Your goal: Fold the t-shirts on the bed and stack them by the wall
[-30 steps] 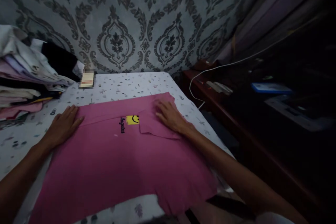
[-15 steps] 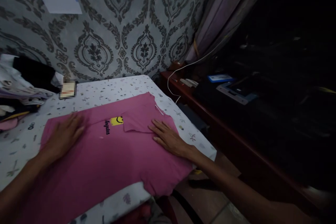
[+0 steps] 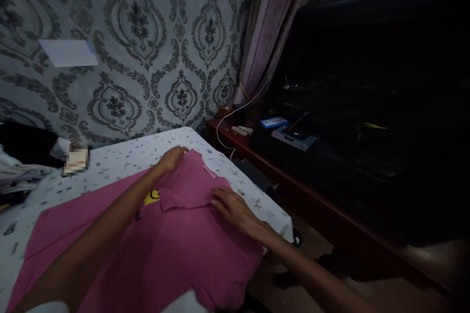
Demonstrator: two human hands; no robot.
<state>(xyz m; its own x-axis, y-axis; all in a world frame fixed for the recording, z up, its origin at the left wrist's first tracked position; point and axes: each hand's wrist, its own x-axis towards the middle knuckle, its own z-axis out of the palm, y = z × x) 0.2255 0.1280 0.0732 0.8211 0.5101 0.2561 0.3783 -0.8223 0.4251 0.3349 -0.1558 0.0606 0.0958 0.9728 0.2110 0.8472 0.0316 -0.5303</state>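
Pink shirt (image 3: 169, 249) runs left to right, its folded sleeve (image 3: 187, 183) between my left hand (image 3: 173, 158), farther, and right hand (image 3: 235, 211), nearer; whether either grips, I cannot tell.

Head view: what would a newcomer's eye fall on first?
Probably the pink shirt, spread over the white patterned cloth, with the left hand at its far edge and the right hand nearer. Next comes the ornate grey wallpaper, filling the upper left.

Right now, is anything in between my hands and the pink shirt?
Nothing visible. Your left hand is at the shirt's far edge, your right hand by its folded sleeve. The other clothes lie off to the left.
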